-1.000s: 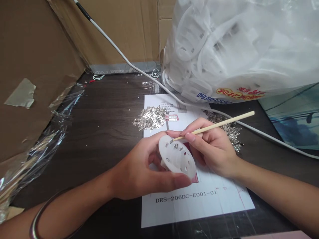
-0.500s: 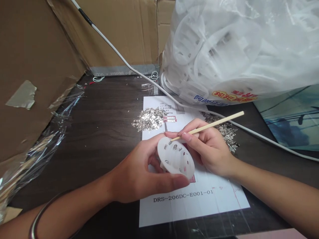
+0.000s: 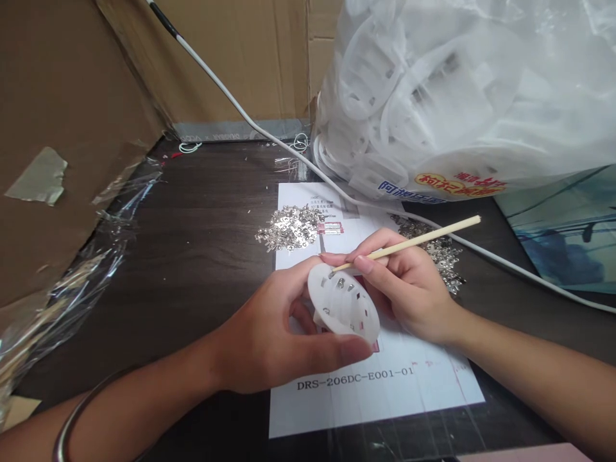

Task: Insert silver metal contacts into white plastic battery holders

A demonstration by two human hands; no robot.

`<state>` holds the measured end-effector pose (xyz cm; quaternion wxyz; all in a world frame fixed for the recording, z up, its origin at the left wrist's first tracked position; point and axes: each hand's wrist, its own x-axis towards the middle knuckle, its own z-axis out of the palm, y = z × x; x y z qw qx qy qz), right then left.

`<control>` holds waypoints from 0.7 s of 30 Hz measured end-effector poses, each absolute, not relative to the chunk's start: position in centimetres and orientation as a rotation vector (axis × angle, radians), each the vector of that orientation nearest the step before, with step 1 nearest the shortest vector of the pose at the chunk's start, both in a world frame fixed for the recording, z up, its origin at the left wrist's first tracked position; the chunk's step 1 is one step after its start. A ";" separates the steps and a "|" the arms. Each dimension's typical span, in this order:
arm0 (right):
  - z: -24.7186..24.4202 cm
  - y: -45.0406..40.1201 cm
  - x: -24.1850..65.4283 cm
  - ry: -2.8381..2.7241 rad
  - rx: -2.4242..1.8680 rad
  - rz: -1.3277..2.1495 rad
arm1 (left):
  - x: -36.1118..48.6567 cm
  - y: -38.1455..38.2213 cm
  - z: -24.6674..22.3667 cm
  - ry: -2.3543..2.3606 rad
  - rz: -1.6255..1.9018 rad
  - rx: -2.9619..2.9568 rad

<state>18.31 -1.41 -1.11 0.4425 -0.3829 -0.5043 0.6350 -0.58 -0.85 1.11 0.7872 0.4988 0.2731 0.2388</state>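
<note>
My left hand (image 3: pixel 274 327) is closed around a round white plastic part (image 3: pixel 344 308), tilted, with slots and several small metal pieces in it. My thumb lies along its lower rim. In a pen-like grip, my right hand (image 3: pixel 409 282) holds a pale wooden chopstick (image 3: pixel 433 236), its tip touching a slot near the part's upper rim. Beyond my hands lies a heap of small silvery metal tabs (image 3: pixel 291 228). A second heap of metal pieces (image 3: pixel 445 260) sits beside my right hand, partly hidden by it. Under both hands is a printed sheet (image 3: pixel 308 414).
A large clear bag (image 3: pixel 433 115) full of white plastic parts stands at the back right. A white cable (image 3: pixel 231 99) crosses the dark table (image 3: pixel 206 212) diagonally. Cardboard walls (image 3: pixel 240 58) enclose the back and left, with clear plastic wrap (image 3: pixel 91 276) at the left.
The view has shifted slightly. Both hands, the white part and the chopstick appear a little further right; the chopstick's tip stays at the same upper slot. Both grips are unchanged.
</note>
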 end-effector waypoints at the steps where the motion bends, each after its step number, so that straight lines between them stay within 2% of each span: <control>1: -1.0 -1.4 18.3 -1.255 -0.941 1.564 | -0.6 -0.9 1.1 0.586 0.522 1.065; 12: -0.6 -1.7 18.4 -1.342 -0.992 1.534 | -0.5 -0.9 1.2 0.612 0.490 1.099; 21: -0.8 -1.5 18.5 -1.554 -1.144 1.179 | -0.6 -0.9 1.1 0.783 0.406 1.311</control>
